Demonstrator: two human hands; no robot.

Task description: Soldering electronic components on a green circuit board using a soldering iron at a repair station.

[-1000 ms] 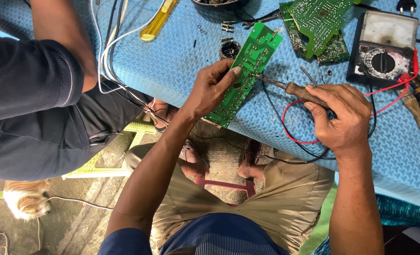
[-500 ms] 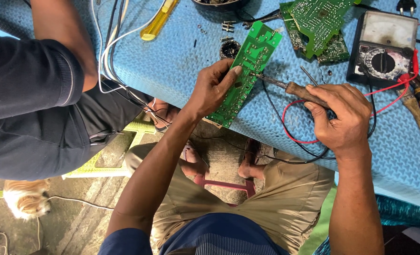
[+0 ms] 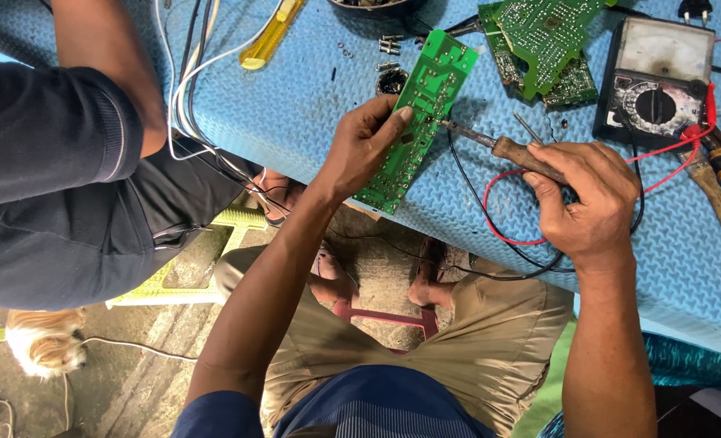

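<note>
The person's left hand (image 3: 364, 150) was clamped on a long green circuit board (image 3: 415, 122), thumb and fingers pinching its edge and holding it tilted over the near edge of the blue-covered table (image 3: 312, 89). The right hand (image 3: 591, 199) was closed around the wooden handle of a soldering iron (image 3: 498, 146), whose tip touched the board near its middle. From where I stood the soldering looked to be in progress; I could not tell which joints were finished and which were left.

I counted three green boards in all: the held one and two more boards (image 3: 543, 40) stacked at the far edge. There was one multimeter (image 3: 656, 81) by the far right corner, one yellow-handled tool (image 3: 267, 36), and a few loose screws (image 3: 386, 53). Another person's dark sleeve (image 3: 44, 138) leaned in at the left edge.
</note>
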